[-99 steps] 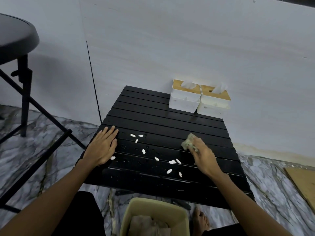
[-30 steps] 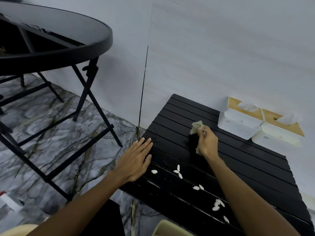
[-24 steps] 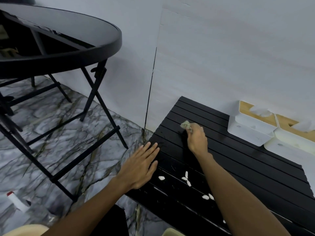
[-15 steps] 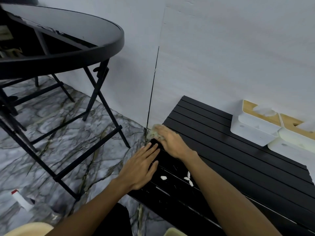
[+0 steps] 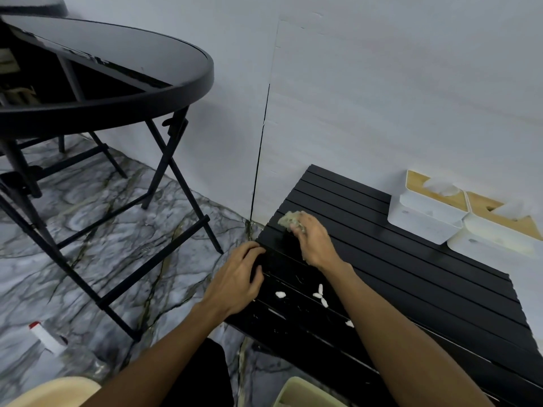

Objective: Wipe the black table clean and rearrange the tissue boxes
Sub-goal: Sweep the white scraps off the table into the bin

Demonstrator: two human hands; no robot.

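The low black slatted table [image 5: 411, 274] stands against the wall. My right hand [image 5: 313, 240] grips a crumpled greenish cloth [image 5: 289, 218] and presses it on the slats near the table's far left side. My left hand [image 5: 239, 277] rests at the table's left edge with its fingers curled over that edge. Several small white scraps [image 5: 318, 295] lie on the slats just right of my left hand. Two white tissue boxes with wooden lids, one [image 5: 426, 212] beside the other [image 5: 496, 236], sit side by side at the back right against the wall.
A round black folding table [image 5: 97, 92] stands to the left on the marble floor. A white bottle with a red cap [image 5: 44, 337] lies at lower left. A pale bin [image 5: 305, 393] sits below the table's near edge.
The cloth in my right hand swept left to the table's left edge and has come back slightly onto the slats. My left hand's fingers went from flat to curled over the edge.
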